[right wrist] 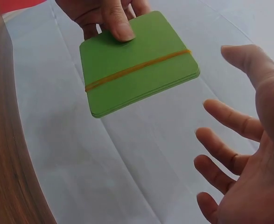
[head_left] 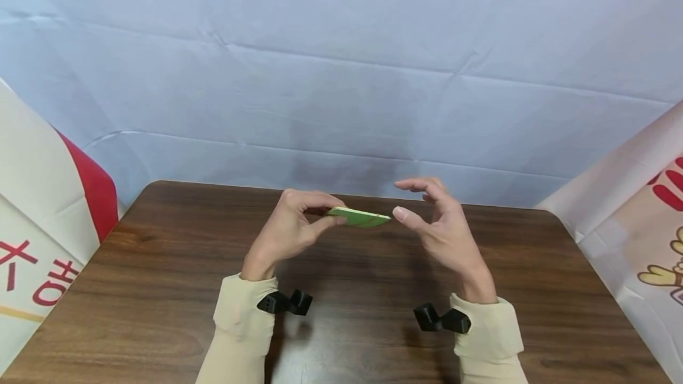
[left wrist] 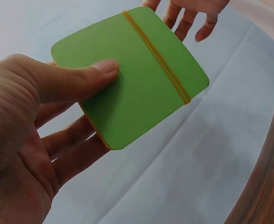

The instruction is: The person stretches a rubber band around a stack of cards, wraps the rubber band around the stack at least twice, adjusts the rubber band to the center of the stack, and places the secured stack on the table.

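Note:
A stack of green square cards [head_left: 364, 218] with rounded corners is held above the table, nearly level. A yellow-orange rubber band [right wrist: 137, 69] runs across it near one edge, and thin layers show along its side in the right wrist view. My left hand [head_left: 290, 224] pinches the stack by its left side, thumb [left wrist: 87, 79] flat on the green face and fingers behind. Just past the opposite edge, my right hand [head_left: 445, 230] is held up with fingers spread and loosely bent, thumb close to the stack's right corner. Nothing is in that hand.
Below the hands lies a brown wood-grain table [head_left: 352, 313] with rounded far corners. A pale blue-white cloth [head_left: 341, 76] hangs behind it. Printed cloths flank both sides, red-lettered on the left [head_left: 32, 218] and with drawings on the right [head_left: 651, 242]. Black wrist cameras sit on both cuffs.

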A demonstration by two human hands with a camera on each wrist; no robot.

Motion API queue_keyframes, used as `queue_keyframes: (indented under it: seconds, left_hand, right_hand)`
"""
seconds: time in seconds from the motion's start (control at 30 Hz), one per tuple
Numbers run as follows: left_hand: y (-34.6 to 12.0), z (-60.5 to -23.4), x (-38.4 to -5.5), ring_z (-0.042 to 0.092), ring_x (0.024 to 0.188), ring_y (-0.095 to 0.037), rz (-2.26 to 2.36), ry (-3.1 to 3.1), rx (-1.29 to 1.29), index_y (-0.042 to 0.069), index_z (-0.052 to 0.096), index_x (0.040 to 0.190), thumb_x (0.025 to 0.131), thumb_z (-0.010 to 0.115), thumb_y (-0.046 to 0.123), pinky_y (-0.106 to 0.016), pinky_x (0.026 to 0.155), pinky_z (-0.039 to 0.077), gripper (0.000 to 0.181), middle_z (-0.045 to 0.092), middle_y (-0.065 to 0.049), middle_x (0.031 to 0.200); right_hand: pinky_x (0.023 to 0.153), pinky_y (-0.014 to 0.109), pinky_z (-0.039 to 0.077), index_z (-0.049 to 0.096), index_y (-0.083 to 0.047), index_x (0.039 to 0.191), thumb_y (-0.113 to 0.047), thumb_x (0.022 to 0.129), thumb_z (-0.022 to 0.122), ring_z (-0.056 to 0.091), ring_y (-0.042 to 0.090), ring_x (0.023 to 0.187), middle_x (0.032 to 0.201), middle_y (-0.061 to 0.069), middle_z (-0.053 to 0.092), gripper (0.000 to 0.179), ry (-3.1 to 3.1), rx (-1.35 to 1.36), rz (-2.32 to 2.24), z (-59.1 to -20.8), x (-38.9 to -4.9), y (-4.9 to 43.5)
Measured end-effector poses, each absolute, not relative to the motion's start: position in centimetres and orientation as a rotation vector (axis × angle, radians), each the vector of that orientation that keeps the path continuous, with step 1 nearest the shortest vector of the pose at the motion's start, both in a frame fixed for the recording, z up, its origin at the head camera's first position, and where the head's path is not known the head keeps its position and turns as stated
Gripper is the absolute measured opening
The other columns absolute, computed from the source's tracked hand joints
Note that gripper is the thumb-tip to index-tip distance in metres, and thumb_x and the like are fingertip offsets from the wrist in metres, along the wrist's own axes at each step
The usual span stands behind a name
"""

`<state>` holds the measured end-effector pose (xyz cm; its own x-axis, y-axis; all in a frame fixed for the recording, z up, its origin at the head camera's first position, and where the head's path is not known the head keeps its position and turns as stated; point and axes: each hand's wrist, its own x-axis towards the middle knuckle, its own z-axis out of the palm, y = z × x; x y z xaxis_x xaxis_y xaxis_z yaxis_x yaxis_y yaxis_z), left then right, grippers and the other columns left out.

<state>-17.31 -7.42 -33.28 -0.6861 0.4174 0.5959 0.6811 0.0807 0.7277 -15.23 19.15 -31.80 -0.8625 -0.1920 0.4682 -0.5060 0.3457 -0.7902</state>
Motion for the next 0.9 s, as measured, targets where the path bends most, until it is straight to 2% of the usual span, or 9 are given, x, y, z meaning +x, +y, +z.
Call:
queue_keyframes:
  seconds: [0.17,0.37,0.57,0.73,0.9]
  left_hand:
    - [-7.5,-33.5,-17.2,0.07,0.072,-0.024,-1.739,-2.164,-1.015,0.003,0.078,0.099,0.085,0.08,-0.003,-0.033,0.064,0.06,0.015,0.076,-0.005,0.09]
    - [-7.7,-33.6,-17.2,0.068,0.068,-0.022,-1.808,-2.233,-0.909,0.003,0.078,0.102,0.085,0.081,0.002,-0.032,0.061,0.058,0.017,0.075,-0.005,0.087]
    - [-7.5,-33.7,-17.3,0.072,0.073,-0.022,-1.95,-2.217,-0.858,0.001,0.077,0.103,0.084,0.081,-0.001,-0.033,0.063,0.06,0.02,0.075,-0.008,0.089]
    - [-7.4,-33.6,-17.5,0.073,0.075,-0.026,-2.044,-2.21,-0.843,-0.001,0.076,0.103,0.083,0.081,-0.001,-0.038,0.068,0.062,0.02,0.074,-0.011,0.089]
    - [-7.3,-33.4,-17.6,0.072,0.076,-0.027,-2.101,-2.255,-0.776,-0.002,0.075,0.102,0.083,0.081,-0.001,-0.037,0.068,0.062,0.019,0.074,-0.012,0.088]
  right_hand:
    - [0.101,0.029,0.036,0.07,-0.005,0.119,0.001,0.088,0.076,0.051,0.019,0.118,0.12,0.004,0.061,0.033,-2.305,0.648,1.592,-31.9,-15.3,18.9]
    - [0.096,0.03,0.046,0.071,-0.006,0.117,-0.003,0.09,0.077,0.056,0.023,0.111,0.114,0.009,0.064,0.028,-2.344,0.668,1.629,-31.9,-15.2,18.6]
    - [0.09,0.032,0.053,0.07,-0.009,0.118,-0.008,0.093,0.074,0.063,0.024,0.104,0.11,0.006,0.067,0.025,-2.406,0.673,1.639,-31.9,-15.2,18.5]
    - [0.085,0.031,0.056,0.069,-0.006,0.118,-0.008,0.095,0.073,0.065,0.022,0.097,0.105,0.008,0.068,0.024,-2.421,0.669,1.667,-32.0,-15.3,18.2]
    - [0.075,0.027,0.055,0.069,-0.003,0.116,-0.007,0.096,0.071,0.064,0.023,0.089,0.1,0.01,0.067,0.021,-2.424,0.635,1.684,-32.0,-15.3,17.7]
